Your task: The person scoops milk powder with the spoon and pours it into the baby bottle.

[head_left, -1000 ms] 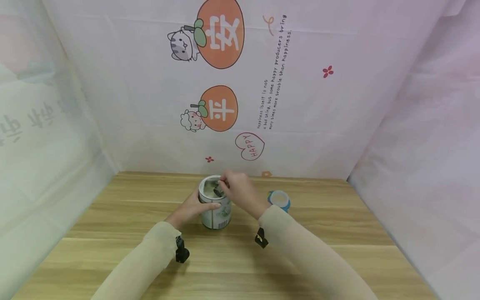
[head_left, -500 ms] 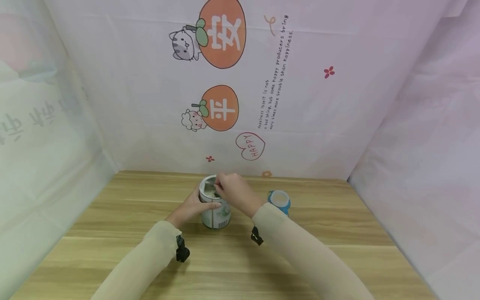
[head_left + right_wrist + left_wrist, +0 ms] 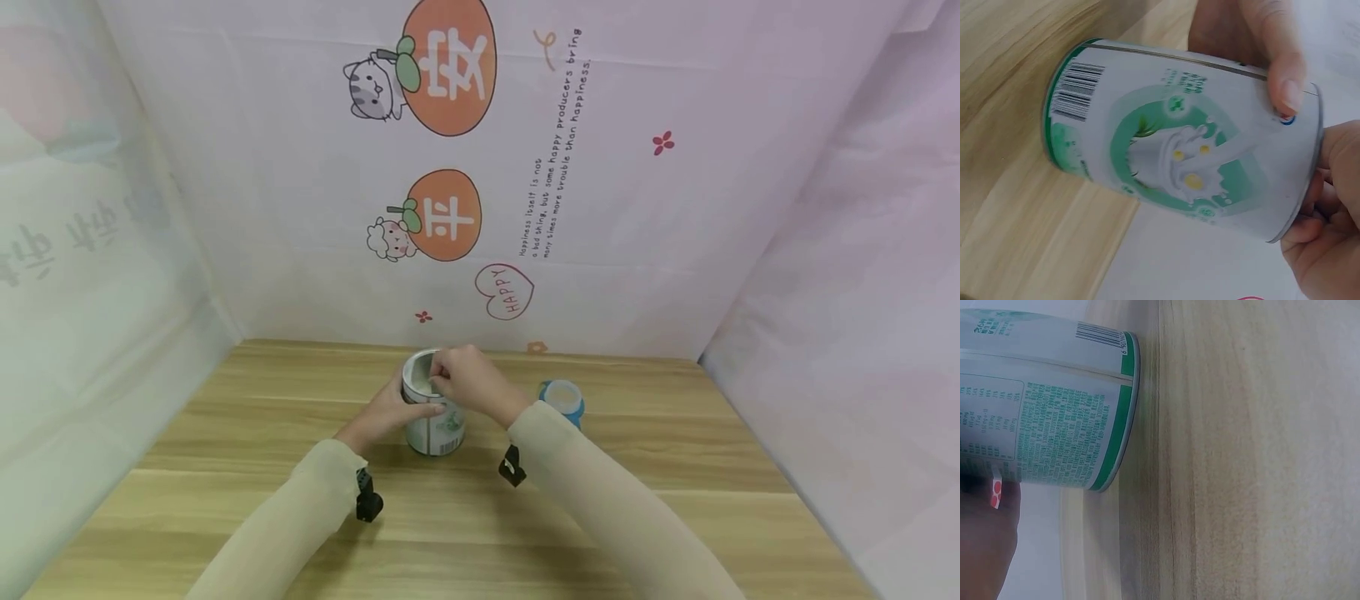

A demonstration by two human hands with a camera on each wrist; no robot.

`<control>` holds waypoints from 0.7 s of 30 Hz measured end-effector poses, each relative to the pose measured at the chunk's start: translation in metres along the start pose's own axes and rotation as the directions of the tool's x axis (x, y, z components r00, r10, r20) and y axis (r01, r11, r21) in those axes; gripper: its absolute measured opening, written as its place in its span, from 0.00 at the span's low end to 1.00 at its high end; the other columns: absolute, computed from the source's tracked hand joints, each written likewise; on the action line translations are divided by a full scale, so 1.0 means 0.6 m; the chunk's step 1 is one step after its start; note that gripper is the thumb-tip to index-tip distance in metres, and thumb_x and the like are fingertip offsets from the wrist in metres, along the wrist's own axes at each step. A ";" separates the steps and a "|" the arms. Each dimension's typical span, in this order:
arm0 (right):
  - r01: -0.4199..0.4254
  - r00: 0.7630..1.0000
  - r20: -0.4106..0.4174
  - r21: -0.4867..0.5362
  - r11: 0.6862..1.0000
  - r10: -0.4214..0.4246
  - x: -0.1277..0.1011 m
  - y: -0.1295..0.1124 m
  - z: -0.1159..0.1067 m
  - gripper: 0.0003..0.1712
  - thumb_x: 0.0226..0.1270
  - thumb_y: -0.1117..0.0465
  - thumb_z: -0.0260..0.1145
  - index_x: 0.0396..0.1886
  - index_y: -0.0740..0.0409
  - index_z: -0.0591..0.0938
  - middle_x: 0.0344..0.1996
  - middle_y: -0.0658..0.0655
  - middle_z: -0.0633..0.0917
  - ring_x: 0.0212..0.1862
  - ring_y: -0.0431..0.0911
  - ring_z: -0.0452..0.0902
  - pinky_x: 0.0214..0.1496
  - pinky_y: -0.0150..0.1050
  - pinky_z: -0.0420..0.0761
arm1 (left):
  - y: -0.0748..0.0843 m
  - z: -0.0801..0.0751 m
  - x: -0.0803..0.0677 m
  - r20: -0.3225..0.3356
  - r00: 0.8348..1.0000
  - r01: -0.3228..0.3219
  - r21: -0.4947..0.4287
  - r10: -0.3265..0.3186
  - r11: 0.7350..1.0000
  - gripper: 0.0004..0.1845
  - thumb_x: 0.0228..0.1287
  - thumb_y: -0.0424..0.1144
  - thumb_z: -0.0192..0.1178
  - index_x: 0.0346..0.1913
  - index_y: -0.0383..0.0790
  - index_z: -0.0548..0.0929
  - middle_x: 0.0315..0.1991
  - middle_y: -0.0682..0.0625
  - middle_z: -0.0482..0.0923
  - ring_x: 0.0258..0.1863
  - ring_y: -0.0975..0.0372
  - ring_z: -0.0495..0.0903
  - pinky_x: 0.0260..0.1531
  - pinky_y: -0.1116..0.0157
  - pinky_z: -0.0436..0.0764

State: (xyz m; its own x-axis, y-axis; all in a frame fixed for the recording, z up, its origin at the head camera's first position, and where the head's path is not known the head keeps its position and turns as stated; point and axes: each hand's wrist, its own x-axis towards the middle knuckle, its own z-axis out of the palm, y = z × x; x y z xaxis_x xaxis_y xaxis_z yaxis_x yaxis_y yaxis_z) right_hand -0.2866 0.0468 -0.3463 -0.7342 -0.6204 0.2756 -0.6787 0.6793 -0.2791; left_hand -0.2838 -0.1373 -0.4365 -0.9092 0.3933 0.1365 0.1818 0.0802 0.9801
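A white and green milk-powder can (image 3: 437, 430) stands open on the wooden table (image 3: 645, 475), seen close up in the left wrist view (image 3: 1054, 425) and the right wrist view (image 3: 1172, 162). My left hand (image 3: 386, 410) grips the can's side, with its thumb (image 3: 1283, 75) laid across the label. My right hand (image 3: 467, 383) hovers over the can's mouth with fingers curled together at the rim (image 3: 1329, 231), pinching a small dark spoon. The spoon is almost fully hidden inside the can.
A round blue lid (image 3: 562, 397) lies on the table just right of the can, behind my right forearm. Printed cloth walls close in the table at the back and on both sides.
My right hand has shifted a little left and down over the can's mouth, and the dark spoon has sunk out of sight. The left hand keeps its grip on the can.
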 end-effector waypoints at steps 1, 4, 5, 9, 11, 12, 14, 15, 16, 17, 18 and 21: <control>-0.007 1.000 0.009 0.018 1.000 0.007 0.000 -0.001 -0.002 0.06 0.69 0.65 0.68 0.31 0.57 0.82 0.26 0.49 0.82 0.27 0.39 0.75 0.30 0.29 0.78 | -0.001 0.000 0.001 -0.001 1.000 0.000 0.000 0.000 1.000 0.47 0.62 0.41 0.72 0.76 0.60 0.54 0.68 0.48 0.68 0.65 0.53 0.71 0.65 0.46 0.66; -0.021 0.999 0.031 0.058 0.998 0.019 0.001 -0.001 -0.007 0.06 0.68 0.66 0.68 0.29 0.56 0.82 0.25 0.49 0.81 0.27 0.39 0.76 0.30 0.30 0.78 | -0.002 0.001 0.002 -0.009 1.000 0.012 0.007 -0.012 1.000 0.47 0.61 0.42 0.73 0.76 0.59 0.53 0.68 0.47 0.68 0.65 0.51 0.71 0.65 0.45 0.66; -0.026 0.999 0.040 0.071 0.997 0.023 0.001 -0.001 -0.007 0.06 0.68 0.66 0.69 0.29 0.56 0.83 0.26 0.48 0.81 0.27 0.39 0.76 0.30 0.30 0.78 | -0.003 0.001 0.002 -0.017 1.000 0.020 0.011 -0.020 1.000 0.48 0.61 0.43 0.73 0.76 0.59 0.53 0.68 0.47 0.68 0.65 0.51 0.70 0.65 0.45 0.66; -0.040 0.996 0.078 0.103 0.994 0.032 0.004 0.002 -0.008 0.06 0.68 0.65 0.68 0.29 0.55 0.83 0.27 0.48 0.82 0.28 0.39 0.76 0.31 0.30 0.78 | -0.003 0.002 0.001 -0.025 0.999 0.037 0.017 -0.037 0.999 0.49 0.60 0.44 0.73 0.77 0.59 0.52 0.69 0.47 0.67 0.66 0.51 0.70 0.66 0.45 0.65; -0.042 0.996 0.085 0.117 0.992 0.032 0.005 0.003 -0.007 0.06 0.69 0.65 0.68 0.30 0.56 0.84 0.27 0.48 0.82 0.28 0.39 0.77 0.31 0.30 0.79 | -0.003 0.002 0.001 -0.022 0.999 0.036 0.013 -0.035 0.999 0.49 0.60 0.44 0.73 0.77 0.59 0.52 0.69 0.47 0.67 0.66 0.51 0.70 0.66 0.45 0.65; -0.041 0.996 0.084 0.121 0.992 0.031 0.005 0.003 -0.007 0.05 0.68 0.65 0.68 0.30 0.56 0.84 0.27 0.48 0.83 0.29 0.39 0.77 0.31 0.30 0.79 | -0.003 0.002 0.002 -0.018 0.999 0.032 0.009 -0.032 0.999 0.49 0.61 0.43 0.73 0.77 0.59 0.52 0.69 0.47 0.67 0.66 0.51 0.70 0.66 0.45 0.65; -0.039 0.997 0.078 0.122 0.992 0.029 0.006 0.004 -0.006 0.05 0.68 0.65 0.68 0.30 0.56 0.84 0.27 0.48 0.83 0.29 0.39 0.77 0.31 0.30 0.79 | -0.004 0.002 0.002 -0.017 1.000 0.027 0.007 -0.027 1.000 0.48 0.61 0.43 0.73 0.77 0.59 0.52 0.68 0.47 0.68 0.65 0.51 0.71 0.65 0.45 0.66; -0.038 0.997 0.076 0.124 0.992 0.029 0.007 0.004 -0.005 0.05 0.68 0.65 0.68 0.30 0.56 0.84 0.27 0.48 0.83 0.29 0.39 0.77 0.31 0.30 0.79 | -0.004 0.002 0.003 -0.016 1.000 0.025 0.005 -0.025 1.000 0.48 0.61 0.43 0.73 0.77 0.59 0.52 0.68 0.47 0.68 0.65 0.51 0.71 0.65 0.45 0.66; -0.039 0.997 0.075 0.125 0.991 0.029 0.007 0.004 -0.005 0.05 0.68 0.65 0.69 0.30 0.56 0.84 0.27 0.48 0.83 0.28 0.39 0.77 0.31 0.30 0.79 | -0.004 0.002 0.003 -0.015 1.000 0.024 0.003 -0.024 1.000 0.48 0.61 0.43 0.73 0.77 0.59 0.52 0.68 0.47 0.68 0.65 0.51 0.71 0.65 0.45 0.66; -0.039 0.997 0.073 0.125 0.991 0.030 0.007 0.003 -0.004 0.05 0.68 0.65 0.69 0.30 0.56 0.84 0.27 0.48 0.83 0.28 0.39 0.77 0.31 0.30 0.78 | -0.004 0.002 0.002 -0.014 1.000 0.021 0.004 -0.021 1.000 0.48 0.61 0.43 0.73 0.77 0.59 0.52 0.68 0.47 0.68 0.65 0.51 0.71 0.65 0.45 0.66; -0.040 0.997 0.070 0.123 0.992 0.032 0.007 0.003 -0.004 0.05 0.68 0.64 0.69 0.30 0.57 0.84 0.26 0.48 0.83 0.28 0.39 0.77 0.31 0.30 0.78 | -0.004 0.002 0.002 -0.013 1.000 0.018 0.003 -0.018 1.000 0.48 0.61 0.43 0.73 0.77 0.59 0.52 0.68 0.47 0.68 0.65 0.52 0.71 0.65 0.45 0.66; -0.049 0.997 0.064 0.126 0.991 0.042 0.007 0.002 -0.003 0.05 0.68 0.64 0.68 0.31 0.57 0.84 0.27 0.49 0.83 0.29 0.39 0.77 0.31 0.30 0.78 | -0.002 0.001 0.001 -0.008 1.000 0.010 0.004 -0.010 1.000 0.48 0.61 0.43 0.73 0.77 0.59 0.53 0.68 0.48 0.68 0.65 0.52 0.71 0.65 0.45 0.66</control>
State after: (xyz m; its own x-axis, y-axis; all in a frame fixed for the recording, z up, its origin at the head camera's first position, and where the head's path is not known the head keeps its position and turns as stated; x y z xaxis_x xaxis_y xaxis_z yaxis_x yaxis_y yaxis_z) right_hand -0.2902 0.0457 -0.3438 -0.7612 -0.6155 0.2042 -0.6379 0.6543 -0.4062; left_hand -0.2842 -0.1364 -0.4377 -0.9141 0.3848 0.1276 0.1737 0.0875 0.9809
